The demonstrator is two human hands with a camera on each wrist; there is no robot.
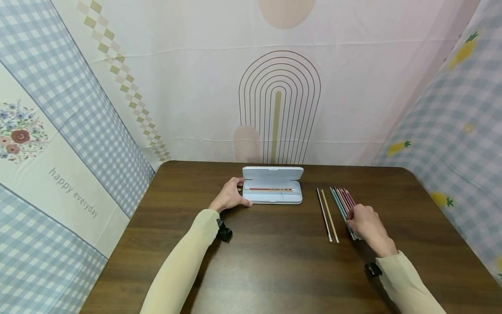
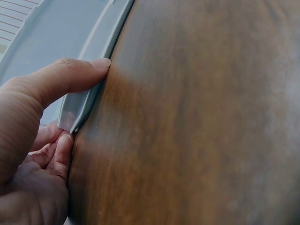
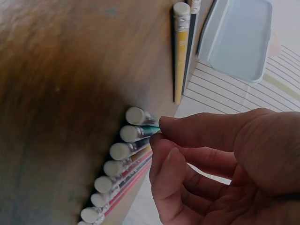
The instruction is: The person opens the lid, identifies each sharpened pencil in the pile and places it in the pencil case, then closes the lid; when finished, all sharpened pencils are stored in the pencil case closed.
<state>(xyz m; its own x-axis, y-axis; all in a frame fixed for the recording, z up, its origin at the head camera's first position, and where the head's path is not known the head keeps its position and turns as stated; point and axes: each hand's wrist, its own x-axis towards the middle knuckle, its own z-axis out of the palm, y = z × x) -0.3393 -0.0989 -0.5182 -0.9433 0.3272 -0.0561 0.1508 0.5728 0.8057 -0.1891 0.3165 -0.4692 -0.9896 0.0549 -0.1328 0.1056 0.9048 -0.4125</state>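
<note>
Your right hand [image 1: 364, 224] pinches a teal pencil [image 3: 149, 131] near its eraser end, thumb and forefinger closed on it where it lies in the row of pencils [image 1: 345, 205]. From the right wrist view the fingertips [image 3: 161, 125] meet on that one pencil, second in the row, while the others lie side by side, touching, white erasers lined up along the table [image 1: 274, 261]. Whether the pinched pencil has left the wood cannot be told.

Your left hand [image 1: 229, 196] grips the case [image 1: 272, 192] at its left end — thumb [image 2: 70, 77] pressed on the near rim, the other fingers curled against the corner. That case stands open at the back middle of the table, lid raised toward the wall, tray lying flat. One pencil [image 1: 270, 189] lies lengthwise in the tray, reddish along its barrel.

Between case and row sit two more pencils [image 1: 327, 213], a dark one and a yellow one, parallel and just beside each other, slightly apart from the row. They run from far to near, tilted a little to the right, as the row does.

Both your sleeves are pale yellow, and a small black mount [image 1: 224, 231] sits at each wrist. Around the table hang printed cloths — checks and flowers on the left, arches behind, pineapples on the right.
</note>
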